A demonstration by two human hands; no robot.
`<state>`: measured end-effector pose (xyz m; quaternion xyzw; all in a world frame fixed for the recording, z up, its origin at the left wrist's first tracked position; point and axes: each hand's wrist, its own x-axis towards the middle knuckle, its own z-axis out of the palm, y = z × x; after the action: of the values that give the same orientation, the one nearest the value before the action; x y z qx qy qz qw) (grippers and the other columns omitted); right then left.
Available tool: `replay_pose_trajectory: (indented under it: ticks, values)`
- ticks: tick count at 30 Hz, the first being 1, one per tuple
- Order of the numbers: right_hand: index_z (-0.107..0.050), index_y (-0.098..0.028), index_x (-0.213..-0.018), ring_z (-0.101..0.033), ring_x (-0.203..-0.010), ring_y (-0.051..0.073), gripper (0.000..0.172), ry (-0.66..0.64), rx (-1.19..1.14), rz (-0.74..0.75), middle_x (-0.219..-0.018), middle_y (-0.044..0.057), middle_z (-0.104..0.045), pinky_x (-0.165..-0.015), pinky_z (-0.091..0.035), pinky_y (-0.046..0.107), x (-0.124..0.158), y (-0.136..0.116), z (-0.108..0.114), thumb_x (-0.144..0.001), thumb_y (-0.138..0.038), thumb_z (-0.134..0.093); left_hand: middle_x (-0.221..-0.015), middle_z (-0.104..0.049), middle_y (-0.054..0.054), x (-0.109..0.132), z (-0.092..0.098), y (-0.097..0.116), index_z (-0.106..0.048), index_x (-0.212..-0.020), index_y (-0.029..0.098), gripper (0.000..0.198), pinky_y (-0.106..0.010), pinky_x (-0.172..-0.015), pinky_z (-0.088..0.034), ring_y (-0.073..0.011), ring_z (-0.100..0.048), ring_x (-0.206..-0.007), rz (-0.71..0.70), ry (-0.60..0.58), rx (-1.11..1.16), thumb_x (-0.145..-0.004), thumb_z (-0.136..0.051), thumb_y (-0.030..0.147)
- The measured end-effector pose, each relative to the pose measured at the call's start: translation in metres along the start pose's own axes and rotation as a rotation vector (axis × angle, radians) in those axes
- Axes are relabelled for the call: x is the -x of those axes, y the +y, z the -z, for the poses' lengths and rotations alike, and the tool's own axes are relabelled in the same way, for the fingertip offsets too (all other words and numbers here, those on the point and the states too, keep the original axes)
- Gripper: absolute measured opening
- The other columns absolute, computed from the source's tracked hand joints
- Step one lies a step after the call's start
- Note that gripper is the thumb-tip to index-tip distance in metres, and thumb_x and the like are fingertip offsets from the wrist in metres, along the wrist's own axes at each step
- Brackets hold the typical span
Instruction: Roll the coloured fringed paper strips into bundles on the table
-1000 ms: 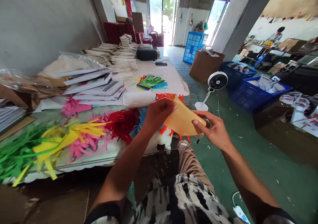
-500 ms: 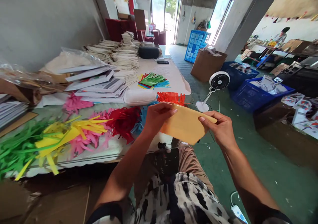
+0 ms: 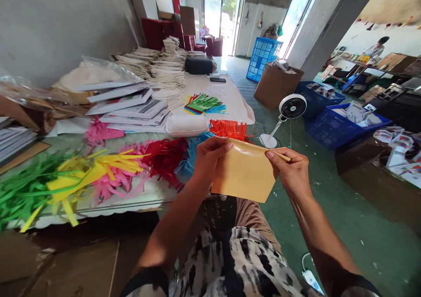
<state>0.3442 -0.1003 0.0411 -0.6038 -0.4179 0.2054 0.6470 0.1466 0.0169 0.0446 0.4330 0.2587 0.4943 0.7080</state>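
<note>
My left hand (image 3: 214, 161) and my right hand (image 3: 289, 169) pinch the top corners of a sheet of yellow-orange paper (image 3: 244, 172), holding it up in front of me over my lap. The sheet hangs flat with a slight curl along its top edge. Just beyond it, an orange-red paper fringe (image 3: 228, 130) lies on the white-covered table (image 3: 210, 86). Strips of blue paper fringe (image 3: 192, 156), dark red fringe (image 3: 164, 159), yellow and pink fringe (image 3: 112, 169) and green fringe (image 3: 29, 187) spread out to the left of my hands.
A white plastic box (image 3: 186, 126), a small pile of coloured fringes (image 3: 204, 104) and stacks of paper sheets (image 3: 167, 66) crowd the table. To the right stand a white fan (image 3: 291, 107) and blue crates (image 3: 348, 126) on the green floor. A person (image 3: 376, 49) works in the far room.
The sheet has gone from a curved, bent shape to a flatter spread between my hands, now held by its top corners. My hands have moved slightly apart and upward.
</note>
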Motion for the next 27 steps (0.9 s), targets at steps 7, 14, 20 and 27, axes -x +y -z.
replay_pose_trajectory:
  ticks: [7,14,20,27]
  values:
    - [-0.084,-0.026,-0.088,-0.071,-0.063,0.018,0.019,-0.033,-0.137,-0.088,-0.081,0.002,-0.08,-0.058,-0.057,0.03,0.003,0.009,-0.002,-0.077,-0.039,-0.09,-0.073,-0.07,0.002,0.002,0.004,-0.003,-0.075,-0.073,0.02,0.027,-0.022,-0.061,-0.049,-0.0098,-0.061,-0.064,-0.112,0.014,-0.064,-0.064,-0.095,0.036]
    - [-0.084,-0.024,-0.09,-0.072,-0.062,0.019,0.024,-0.047,-0.073,-0.116,-0.082,0.003,-0.081,-0.055,-0.056,0.029,0.001,0.01,0.006,-0.076,-0.042,-0.09,-0.08,-0.075,-0.002,-0.002,0.009,0.006,-0.082,-0.086,0.02,0.04,-0.026,-0.067,-0.055,-0.0153,-0.068,-0.071,0.111,-0.246,-0.076,-0.061,-0.097,0.049]
    - [-0.086,-0.027,-0.089,-0.073,-0.067,0.018,0.018,-0.027,0.011,-0.029,-0.084,0.003,-0.082,-0.06,-0.057,0.029,0.009,0.009,0.003,-0.078,-0.04,-0.089,-0.07,-0.071,0.0,0.001,0.009,-0.008,-0.083,-0.077,0.018,0.036,-0.023,-0.06,-0.047,-0.0114,-0.058,-0.062,0.001,-0.055,-0.133,-0.07,-0.091,0.052]
    - [-0.087,-0.03,-0.09,-0.076,-0.077,0.019,0.011,0.044,0.094,0.102,-0.09,0.002,-0.084,-0.067,-0.059,0.029,0.018,0.009,-0.004,-0.081,-0.037,-0.088,-0.065,-0.067,0.001,0.005,0.007,-0.013,-0.079,-0.071,0.017,0.039,-0.023,-0.06,-0.043,-0.0111,-0.055,-0.062,-0.148,0.074,-0.239,-0.076,-0.085,0.055]
